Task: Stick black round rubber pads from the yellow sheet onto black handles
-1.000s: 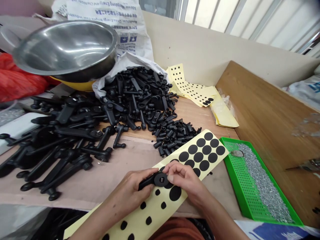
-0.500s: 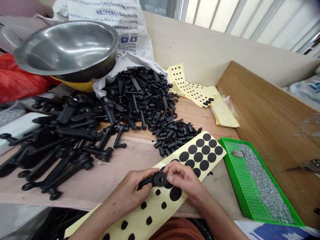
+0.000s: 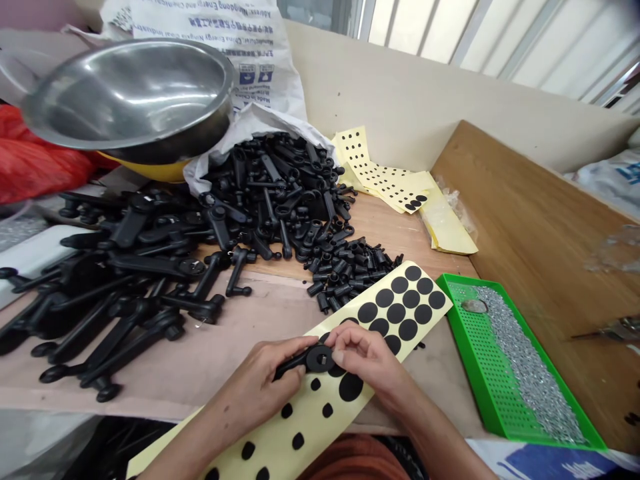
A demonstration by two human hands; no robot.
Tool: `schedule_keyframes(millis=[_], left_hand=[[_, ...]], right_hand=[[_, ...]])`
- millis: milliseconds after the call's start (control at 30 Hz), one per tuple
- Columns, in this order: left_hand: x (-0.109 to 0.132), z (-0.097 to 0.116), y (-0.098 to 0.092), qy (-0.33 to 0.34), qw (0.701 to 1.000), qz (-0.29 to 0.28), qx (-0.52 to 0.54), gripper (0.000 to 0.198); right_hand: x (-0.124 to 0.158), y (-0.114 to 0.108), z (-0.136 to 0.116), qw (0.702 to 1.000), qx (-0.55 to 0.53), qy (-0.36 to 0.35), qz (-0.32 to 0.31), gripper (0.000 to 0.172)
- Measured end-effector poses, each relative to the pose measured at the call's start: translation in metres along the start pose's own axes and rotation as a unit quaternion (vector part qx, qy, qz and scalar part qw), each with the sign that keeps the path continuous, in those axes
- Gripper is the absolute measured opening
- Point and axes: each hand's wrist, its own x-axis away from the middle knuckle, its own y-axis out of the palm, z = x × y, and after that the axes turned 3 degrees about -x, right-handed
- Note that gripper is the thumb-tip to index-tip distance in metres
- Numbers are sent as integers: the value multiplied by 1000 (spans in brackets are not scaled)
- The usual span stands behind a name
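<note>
My left hand [image 3: 265, 377] is closed around the arm of a black crank handle [image 3: 290, 364], its round end pointing right. On that end lies a round black sticker [image 3: 314, 361] with a hole at its middle, where a bit of metal shows. The thumb and bent fingers of my right hand [image 3: 361, 350] pinch at the sticker's right edge; the fingertips partly cover it. Beneath both hands a pale yellow sticker sheet [image 3: 345, 427] slants across the table, with large black discs at its upper end and small black pieces lower down.
Many black crank handles [image 3: 145, 267] heap at the left, more spilling from a white sack [image 3: 280, 87]. Small black sleeves [image 3: 345, 270] lie behind the sheet. A green tray [image 3: 493, 407] of small metal parts stands right. A steel bowl [image 3: 135, 93] sits back left, sticker strips [image 3: 373, 175] behind.
Almost nothing differs: both hands keep the same grip and place on the crank handle and sticker. The whole view has shifted slightly.
</note>
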Motion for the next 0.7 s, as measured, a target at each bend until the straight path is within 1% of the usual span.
schedule_keyframes(millis=[400,567,700], left_hand=[[-1,-4,2,-6,1000,4,12,37],[-3,-3,2,-5,1000,1,12,36],[-3,2,1,-9,1000,-3,-13,36]], right_hand=[[-1,0,1,1000,15,-2,2,11],[-3,0,6,998,53,-29,11,8],[-5,0,10,994,91,-53,15,8]])
